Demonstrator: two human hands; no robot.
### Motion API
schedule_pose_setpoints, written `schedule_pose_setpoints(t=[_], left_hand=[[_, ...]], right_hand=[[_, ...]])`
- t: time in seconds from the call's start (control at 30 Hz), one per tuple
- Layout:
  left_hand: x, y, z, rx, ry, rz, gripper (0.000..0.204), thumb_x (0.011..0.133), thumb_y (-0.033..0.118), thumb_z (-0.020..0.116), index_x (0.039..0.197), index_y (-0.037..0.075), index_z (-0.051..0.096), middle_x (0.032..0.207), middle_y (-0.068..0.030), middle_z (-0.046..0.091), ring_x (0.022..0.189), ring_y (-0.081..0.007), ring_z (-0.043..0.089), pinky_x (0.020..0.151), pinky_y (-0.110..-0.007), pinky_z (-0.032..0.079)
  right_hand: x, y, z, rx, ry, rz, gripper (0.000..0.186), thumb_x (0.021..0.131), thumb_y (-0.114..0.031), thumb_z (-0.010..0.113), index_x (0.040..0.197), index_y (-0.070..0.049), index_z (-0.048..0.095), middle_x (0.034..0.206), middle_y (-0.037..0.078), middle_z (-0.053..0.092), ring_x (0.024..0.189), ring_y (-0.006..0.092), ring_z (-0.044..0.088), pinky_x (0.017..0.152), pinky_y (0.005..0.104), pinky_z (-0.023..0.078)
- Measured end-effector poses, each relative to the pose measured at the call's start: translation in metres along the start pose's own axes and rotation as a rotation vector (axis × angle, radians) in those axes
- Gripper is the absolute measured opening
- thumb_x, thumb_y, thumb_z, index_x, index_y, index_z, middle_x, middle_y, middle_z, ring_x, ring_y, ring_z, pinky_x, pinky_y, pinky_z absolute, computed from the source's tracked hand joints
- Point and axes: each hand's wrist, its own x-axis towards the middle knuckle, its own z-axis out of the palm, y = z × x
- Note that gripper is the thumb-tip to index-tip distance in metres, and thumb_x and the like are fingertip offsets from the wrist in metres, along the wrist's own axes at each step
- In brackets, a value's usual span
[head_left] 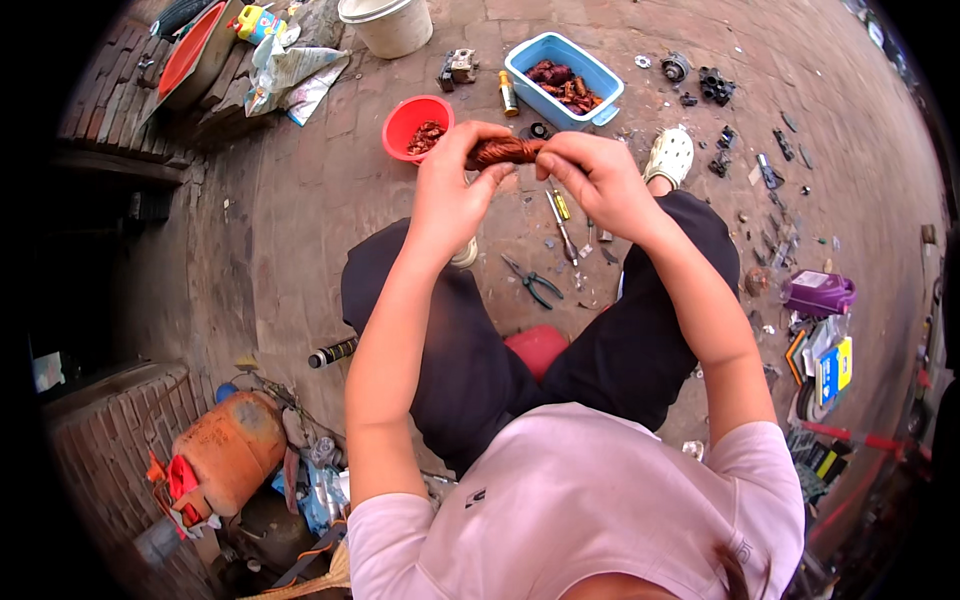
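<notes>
Up in front of me, a twisted bundle of reddish-brown copper wire [503, 151] stretches between my two hands. My left hand [456, 178] is closed round its left end, the thumb underneath. With thumb and fingers my right hand [592, 178] pinches the right end. Below and beyond the hands, a red bowl [392, 130] and a light blue basin [610, 85] stand on the ground, both with copper wire pieces in them. Pliers with dark green handles [533, 282] lie between my feet, near a screwdriver [563, 230].
A white bucket [390, 28], a metal block [458, 68] and a small yellow bottle [508, 95] are at the far side. Dark machine parts [716, 86] lie scattered to the right, with a purple container [820, 293]. A rusty orange gas cylinder [232, 450] is at the lower left.
</notes>
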Motion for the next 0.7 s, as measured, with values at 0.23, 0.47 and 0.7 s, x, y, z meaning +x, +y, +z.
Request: schedule_pose_setpoints(t=[0.23,0.47,0.7], left_hand=[[-0.003,0.006,-0.014,-0.414,-0.428,-0.119,0.034,0.084,-0.004,0.067,0.116,0.0,0.057,0.11,-0.0076,0.063,0.102,-0.0162,0.064,0.09,-0.031,0.052],[-0.006,-0.002,-0.002,-0.959,-0.261,-0.074,0.033,0.09,0.005,0.067,0.119,0.002,0.055,0.11,-0.0082,0.062,0.093,-0.0179,0.06,0.083,-0.031,0.049],[-0.001,0.001,0.017,-0.743,0.037,-0.081,0.03,0.091,0.004,0.065,0.119,0.0,0.055,0.106,-0.0108,0.064,0.092,-0.0166,0.062,0.084,-0.03,0.051]], right_hand=[[0.007,0.016,-0.022,0.218,-0.319,0.177,0.026,0.099,-0.022,0.057,0.089,0.001,0.063,0.072,0.004,0.059,0.064,0.0118,0.051,0.061,0.0278,0.044],[0.002,0.012,-0.004,0.715,-0.205,0.347,0.03,0.103,-0.031,0.049,0.105,-0.005,0.064,0.077,-0.004,0.058,0.07,0.0037,0.051,0.061,0.0202,0.041],[0.001,0.013,0.028,0.432,0.128,0.19,0.02,0.101,-0.014,0.052,0.106,0.001,0.064,0.082,0.001,0.065,0.071,0.0088,0.058,0.064,0.0256,0.047]])
